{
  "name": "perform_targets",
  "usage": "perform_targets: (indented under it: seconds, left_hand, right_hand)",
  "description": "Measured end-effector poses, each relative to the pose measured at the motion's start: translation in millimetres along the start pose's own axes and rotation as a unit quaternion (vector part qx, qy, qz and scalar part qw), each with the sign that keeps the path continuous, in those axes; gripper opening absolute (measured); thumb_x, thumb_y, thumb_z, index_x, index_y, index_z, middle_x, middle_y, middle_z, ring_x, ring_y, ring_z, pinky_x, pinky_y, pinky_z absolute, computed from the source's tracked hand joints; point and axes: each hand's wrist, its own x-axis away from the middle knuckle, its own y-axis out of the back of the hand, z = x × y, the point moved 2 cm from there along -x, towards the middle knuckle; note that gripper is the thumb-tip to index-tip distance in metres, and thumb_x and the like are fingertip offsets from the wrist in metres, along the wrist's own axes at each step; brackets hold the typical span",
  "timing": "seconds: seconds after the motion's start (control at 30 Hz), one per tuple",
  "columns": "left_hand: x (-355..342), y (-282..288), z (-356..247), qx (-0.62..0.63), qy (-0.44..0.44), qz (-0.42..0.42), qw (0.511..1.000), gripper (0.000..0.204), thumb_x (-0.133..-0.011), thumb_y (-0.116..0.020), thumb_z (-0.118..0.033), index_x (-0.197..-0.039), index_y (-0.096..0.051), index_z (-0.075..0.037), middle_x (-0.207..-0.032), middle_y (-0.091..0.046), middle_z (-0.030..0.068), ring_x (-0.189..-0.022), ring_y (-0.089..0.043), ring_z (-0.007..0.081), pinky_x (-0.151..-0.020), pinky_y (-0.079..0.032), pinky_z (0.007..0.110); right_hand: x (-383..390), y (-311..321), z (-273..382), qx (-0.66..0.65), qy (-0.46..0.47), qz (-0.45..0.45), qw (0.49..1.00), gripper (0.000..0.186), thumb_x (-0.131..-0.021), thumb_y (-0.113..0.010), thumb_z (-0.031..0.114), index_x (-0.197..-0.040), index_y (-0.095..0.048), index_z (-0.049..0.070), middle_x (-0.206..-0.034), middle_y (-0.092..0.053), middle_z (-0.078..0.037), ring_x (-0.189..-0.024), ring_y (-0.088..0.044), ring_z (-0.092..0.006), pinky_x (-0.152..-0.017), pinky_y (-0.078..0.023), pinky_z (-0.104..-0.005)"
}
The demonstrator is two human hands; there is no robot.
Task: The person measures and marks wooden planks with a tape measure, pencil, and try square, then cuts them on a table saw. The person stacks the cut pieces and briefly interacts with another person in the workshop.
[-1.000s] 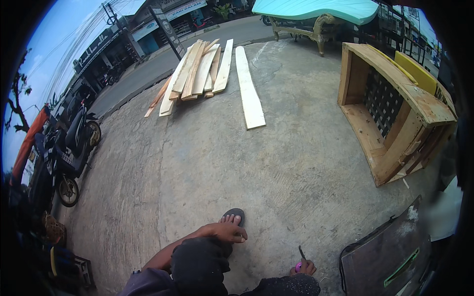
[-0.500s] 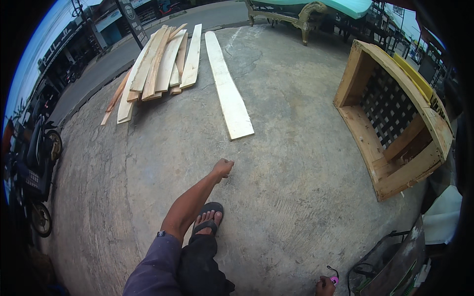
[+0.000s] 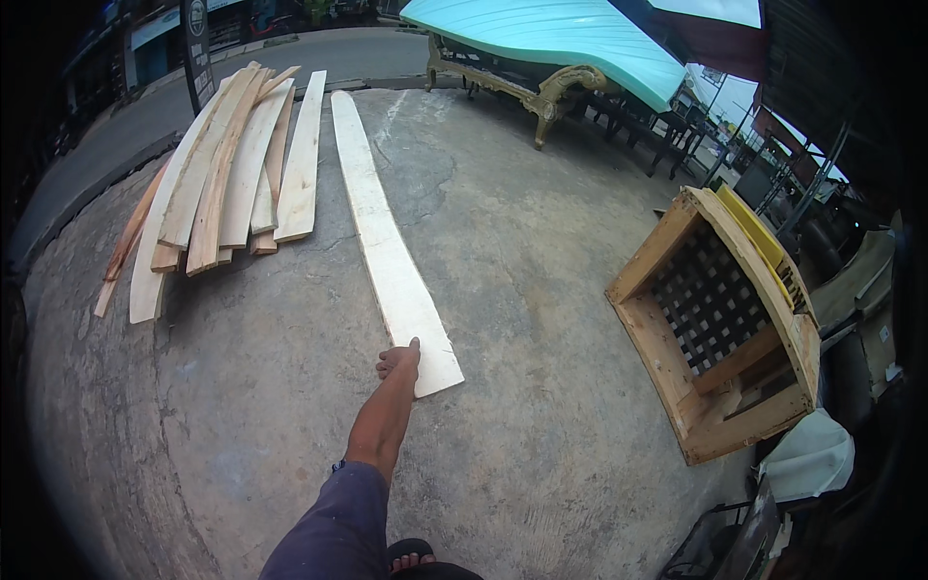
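Observation:
A long pale wooden plank [image 3: 391, 253] lies on the concrete, one end rounded and the near end cut square. At the near end, my left hand [image 3: 400, 360] is closed on its left edge. The thumb rests on the upper face and the curled fingers sit by the edge, their tips partly hidden. My right hand is out of view. To the left of this plank, several other boards [image 3: 253, 164] lie in a loose, overlapping pile.
On the right, a wooden seat frame [image 3: 646, 372] with dark woven webbing stands on its side. At the back is a carved gold-coloured sofa frame [image 3: 551, 101] under a turquoise sheet [image 3: 570, 39]. A white cloth [image 3: 812, 456] lies at lower right; a road [image 3: 319, 60] runs beyond.
My left hand has come forward and taken hold of the plank's near end. My right hand, earlier at the lower edge with a pink tape measure, has left the view. The view has shifted rightward.

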Motion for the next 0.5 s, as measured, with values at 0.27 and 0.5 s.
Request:
perform_targets:
  seconds: [0.27, 0.5]
  left_hand:
    - [-66.2, 24.9, -25.7, 0.011, -0.237, 0.077, 0.968, 0.061, -0.083, -0.081, -0.045, -0.117, -0.071, 0.004, -0.122, -0.072, 0.0239, -0.113, -0.07, 0.0384, -0.095, -0.057, 0.044]
    - [41.7, 88.8, -57.1, 0.172, -0.396, 0.27, 0.861, 0.044, -0.095, -0.074, -0.043, -0.105, -0.059, -0.004, -0.09, -0.06, 0.0057, -0.078, -0.056, 0.0136, -0.067, -0.05, 0.032]
  right_hand:
    - [-17.2, 37.4, 129.2, -0.008, 0.108, -0.056, 0.993, 0.035, -0.099, -0.063, 0.023, -0.129, -0.068, 0.005, -0.113, -0.074, -0.015, -0.105, -0.07, -0.0296, -0.091, -0.055, -0.0408]
    - [-105.8, 53.0, 288.9, -0.124, 0.208, -0.019, 0.97, 0.035, -0.092, -0.068, 0.012, -0.123, -0.068, -0.004, -0.107, -0.073, -0.022, -0.097, -0.073, -0.0311, -0.084, -0.058, -0.0421]
